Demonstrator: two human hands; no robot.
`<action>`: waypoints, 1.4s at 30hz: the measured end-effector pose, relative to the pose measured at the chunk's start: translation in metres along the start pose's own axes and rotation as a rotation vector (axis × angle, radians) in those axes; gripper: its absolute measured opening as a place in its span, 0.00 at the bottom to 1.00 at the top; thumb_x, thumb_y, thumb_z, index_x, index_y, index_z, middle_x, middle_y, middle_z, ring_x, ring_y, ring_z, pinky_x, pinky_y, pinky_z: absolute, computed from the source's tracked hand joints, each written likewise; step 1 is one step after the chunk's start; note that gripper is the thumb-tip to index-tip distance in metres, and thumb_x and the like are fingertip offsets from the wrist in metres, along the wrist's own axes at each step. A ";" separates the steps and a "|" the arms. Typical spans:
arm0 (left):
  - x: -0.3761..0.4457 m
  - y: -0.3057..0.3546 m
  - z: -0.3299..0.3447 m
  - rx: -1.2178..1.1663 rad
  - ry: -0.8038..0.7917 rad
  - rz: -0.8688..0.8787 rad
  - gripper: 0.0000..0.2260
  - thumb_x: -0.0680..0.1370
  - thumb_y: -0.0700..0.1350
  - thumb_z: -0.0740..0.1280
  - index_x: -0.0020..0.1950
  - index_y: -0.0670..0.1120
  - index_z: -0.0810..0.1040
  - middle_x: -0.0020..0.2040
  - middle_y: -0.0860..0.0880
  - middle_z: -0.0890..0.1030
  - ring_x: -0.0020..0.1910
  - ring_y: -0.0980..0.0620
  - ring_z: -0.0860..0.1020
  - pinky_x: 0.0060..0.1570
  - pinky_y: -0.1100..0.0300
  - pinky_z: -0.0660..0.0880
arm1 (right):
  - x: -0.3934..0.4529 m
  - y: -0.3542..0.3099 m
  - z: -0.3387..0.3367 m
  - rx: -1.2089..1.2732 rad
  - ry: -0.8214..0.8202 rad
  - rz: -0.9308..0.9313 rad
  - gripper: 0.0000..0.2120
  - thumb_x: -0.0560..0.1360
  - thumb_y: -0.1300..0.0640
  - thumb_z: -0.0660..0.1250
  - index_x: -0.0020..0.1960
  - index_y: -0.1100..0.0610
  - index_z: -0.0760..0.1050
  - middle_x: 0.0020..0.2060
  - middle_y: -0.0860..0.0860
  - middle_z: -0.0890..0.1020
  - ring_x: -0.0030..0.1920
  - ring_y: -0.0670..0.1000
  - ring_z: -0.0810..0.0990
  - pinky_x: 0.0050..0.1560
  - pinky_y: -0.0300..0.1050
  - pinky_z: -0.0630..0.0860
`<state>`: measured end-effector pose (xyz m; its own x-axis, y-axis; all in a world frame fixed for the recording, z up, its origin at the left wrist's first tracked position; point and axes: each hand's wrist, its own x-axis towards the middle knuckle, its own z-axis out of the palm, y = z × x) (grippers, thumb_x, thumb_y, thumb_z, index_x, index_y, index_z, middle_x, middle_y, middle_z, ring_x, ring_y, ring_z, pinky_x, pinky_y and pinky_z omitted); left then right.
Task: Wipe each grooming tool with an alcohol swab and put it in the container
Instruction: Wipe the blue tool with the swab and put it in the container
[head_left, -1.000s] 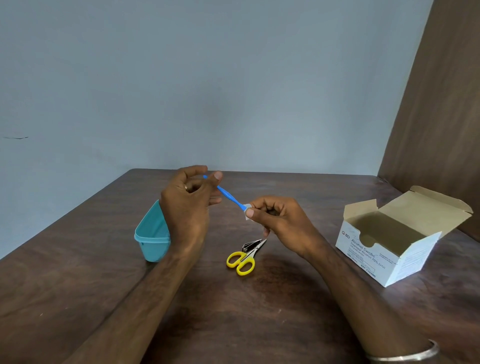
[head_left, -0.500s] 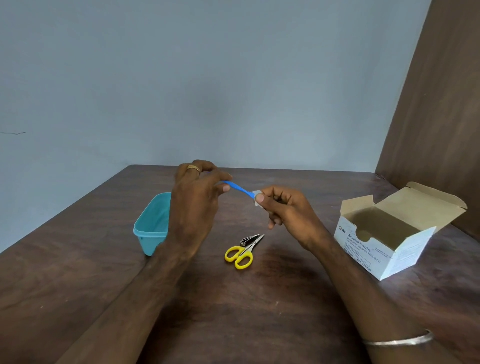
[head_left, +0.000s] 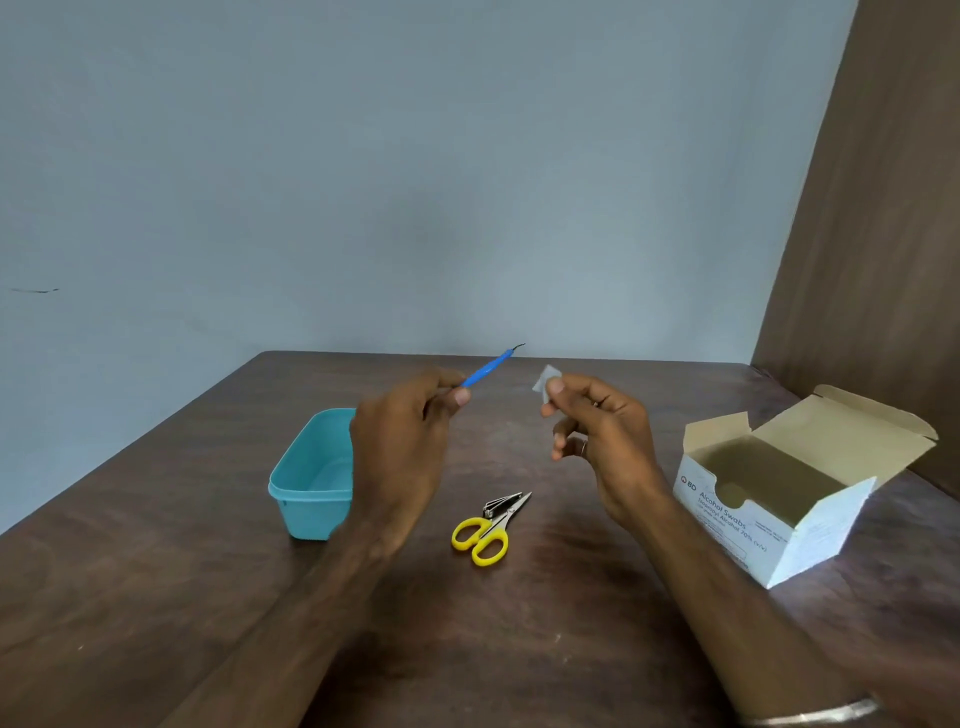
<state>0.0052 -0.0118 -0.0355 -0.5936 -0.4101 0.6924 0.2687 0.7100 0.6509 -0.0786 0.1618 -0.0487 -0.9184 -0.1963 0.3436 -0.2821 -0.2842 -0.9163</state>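
The small white alcohol swab (head_left: 545, 382), pinched in the right hand (head_left: 597, 431), has come off the slim blue-handled hooked tool (head_left: 488, 368) gripped by the left hand (head_left: 400, 447). Wiping looks finished; the teal plastic container (head_left: 311, 478) waits at eight o'clock on the tabletop (head_left: 156, 597).

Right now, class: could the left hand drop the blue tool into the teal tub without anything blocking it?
Probably yes. The left hand holds the blue tool right beside the tub, whose open top looks unobstructed. The scissors and right hand lie on the other side, out of the way.
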 end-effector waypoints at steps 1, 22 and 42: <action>-0.001 0.000 0.003 -0.073 -0.041 -0.068 0.03 0.77 0.49 0.71 0.47 0.53 0.84 0.35 0.54 0.84 0.36 0.52 0.82 0.41 0.50 0.79 | -0.002 0.000 0.003 -0.014 -0.023 -0.006 0.04 0.77 0.59 0.70 0.46 0.59 0.83 0.37 0.54 0.82 0.27 0.50 0.72 0.29 0.45 0.74; -0.015 0.007 0.017 -0.397 -0.355 -0.269 0.05 0.79 0.41 0.68 0.48 0.48 0.83 0.29 0.47 0.82 0.26 0.52 0.78 0.28 0.57 0.78 | -0.008 -0.003 0.014 0.139 -0.182 0.032 0.07 0.76 0.56 0.70 0.49 0.58 0.84 0.30 0.51 0.72 0.25 0.47 0.64 0.29 0.44 0.73; -0.008 0.010 0.012 -0.370 -0.330 -0.263 0.12 0.79 0.46 0.68 0.62 0.51 0.78 0.52 0.54 0.83 0.52 0.60 0.81 0.47 0.61 0.81 | -0.008 0.004 0.018 -0.278 -0.268 -0.118 0.07 0.78 0.55 0.70 0.47 0.57 0.84 0.27 0.52 0.73 0.25 0.48 0.66 0.28 0.44 0.71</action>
<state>0.0033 0.0060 -0.0383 -0.8665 -0.3034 0.3964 0.2925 0.3350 0.8957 -0.0674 0.1451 -0.0513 -0.7805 -0.4261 0.4575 -0.4792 -0.0622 -0.8755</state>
